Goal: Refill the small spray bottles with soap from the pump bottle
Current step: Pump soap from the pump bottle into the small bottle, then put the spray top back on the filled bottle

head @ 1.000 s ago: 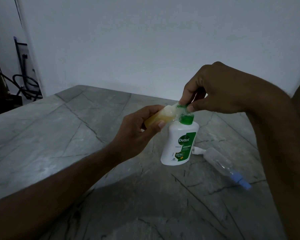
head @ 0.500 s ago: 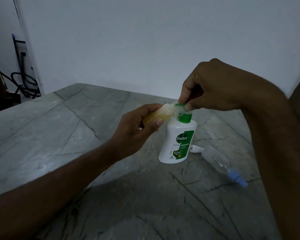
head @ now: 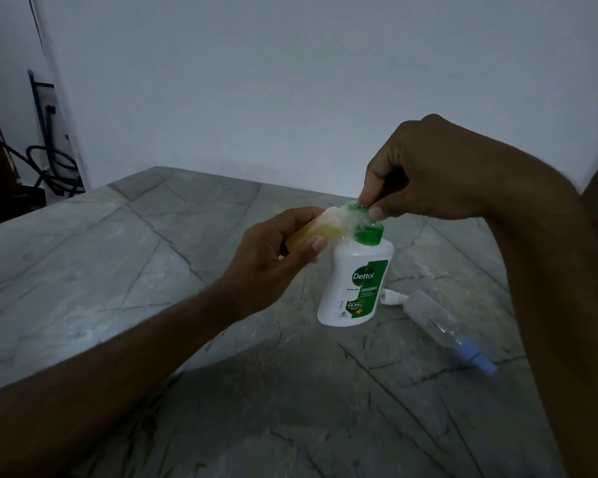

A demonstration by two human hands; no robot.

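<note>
Left grip (head: 273, 260) clasps small spray bottle (head: 316, 229), mouth at pump | right grip (head: 425, 174) pinches pump bottle (head: 354, 281) head

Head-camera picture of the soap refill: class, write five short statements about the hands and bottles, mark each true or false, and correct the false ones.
1. The left hand holds a small bottle of yellowish liquid tilted against the pump's nozzle. True.
2. The pump bottle lies on its side. False: it stands upright on the stone table.
3. The right hand presses the green pump head from above. True.
4. The spray bottle with the blue nozzle is held in the right hand. False: it lies on the table, right of the pump bottle.
5. The pump bottle has a red cap. False: its collar and pump are green.
</note>
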